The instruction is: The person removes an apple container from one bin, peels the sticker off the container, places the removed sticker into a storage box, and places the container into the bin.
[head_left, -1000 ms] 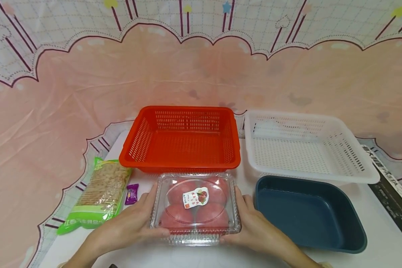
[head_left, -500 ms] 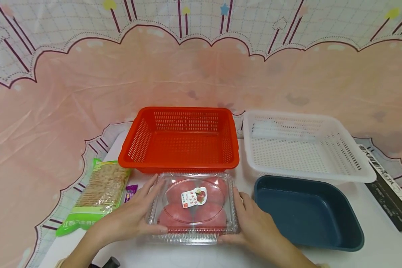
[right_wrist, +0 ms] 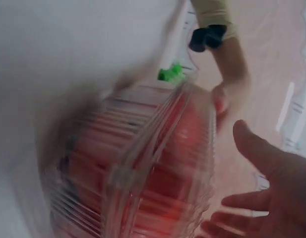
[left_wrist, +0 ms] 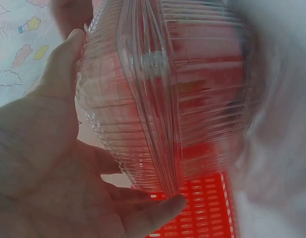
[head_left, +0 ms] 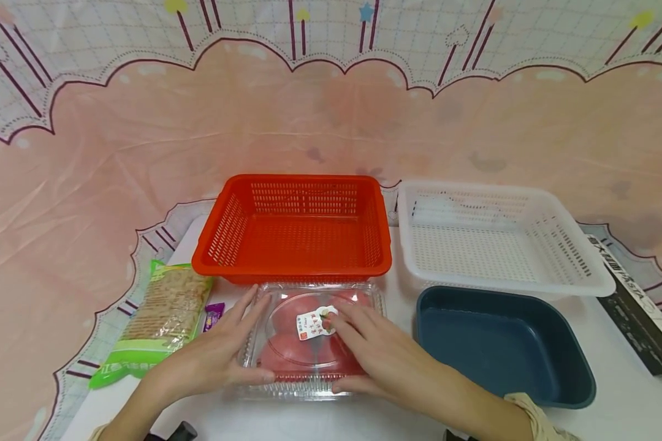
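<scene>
A clear plastic clamshell box point(head_left: 289, 358) of round red fruit, with a white label point(head_left: 311, 324) on its lid, rests on the white table. My left hand point(head_left: 212, 361) lies along the box's left side, fingers extended, thumb across the front left corner. In the left wrist view its fingertips reach the ribbed rim. Over the lid's right half is my right hand point(head_left: 386, 352), fingers spread, covering part of the label and fruit. The right wrist view, somewhat blurred, shows that hand with straight fingers beside the lid.
A red basket point(head_left: 292, 269) stands right behind the box, with a white basket point(head_left: 474, 285) to its right. A dark blue tub point(head_left: 507, 349) sits at right, near a long black carton point(head_left: 634, 318). At left lie a green-and-clear food bag point(head_left: 160, 318) and a small purple packet point(head_left: 213, 315).
My right hand has left the box's right side and moved left over the lid. My left hand's fingers have loosened and stay at the left side. The box is nearly still.
</scene>
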`<state>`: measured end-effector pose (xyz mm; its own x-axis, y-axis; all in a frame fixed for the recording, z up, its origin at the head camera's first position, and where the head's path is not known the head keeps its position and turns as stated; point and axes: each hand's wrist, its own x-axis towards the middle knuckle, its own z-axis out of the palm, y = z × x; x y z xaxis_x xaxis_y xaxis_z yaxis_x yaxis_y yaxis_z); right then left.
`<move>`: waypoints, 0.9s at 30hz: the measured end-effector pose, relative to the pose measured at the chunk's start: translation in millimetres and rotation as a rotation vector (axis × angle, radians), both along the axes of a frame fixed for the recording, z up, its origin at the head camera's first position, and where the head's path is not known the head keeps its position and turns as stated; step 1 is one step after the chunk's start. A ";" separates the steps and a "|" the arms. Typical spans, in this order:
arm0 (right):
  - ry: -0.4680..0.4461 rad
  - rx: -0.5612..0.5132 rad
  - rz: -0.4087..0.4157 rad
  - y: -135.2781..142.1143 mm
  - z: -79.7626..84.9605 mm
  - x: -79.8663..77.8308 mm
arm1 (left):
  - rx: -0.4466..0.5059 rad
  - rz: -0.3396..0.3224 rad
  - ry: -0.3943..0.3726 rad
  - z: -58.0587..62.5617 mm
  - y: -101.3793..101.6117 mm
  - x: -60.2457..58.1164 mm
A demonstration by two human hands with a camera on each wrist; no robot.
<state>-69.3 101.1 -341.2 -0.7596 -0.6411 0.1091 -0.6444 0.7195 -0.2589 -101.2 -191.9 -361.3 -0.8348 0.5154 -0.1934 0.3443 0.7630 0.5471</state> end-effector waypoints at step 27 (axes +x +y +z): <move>-0.383 0.066 0.254 -56.1 9.6 -93.9 | -0.013 0.005 -0.001 -1.8 -1.5 -1.4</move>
<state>-163.2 45.1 -331.6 -0.5548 -0.8085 -0.1966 -0.6693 0.5740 -0.4717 -102.6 -193.4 -363.1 -0.8370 0.5091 -0.2007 0.3405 0.7716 0.5373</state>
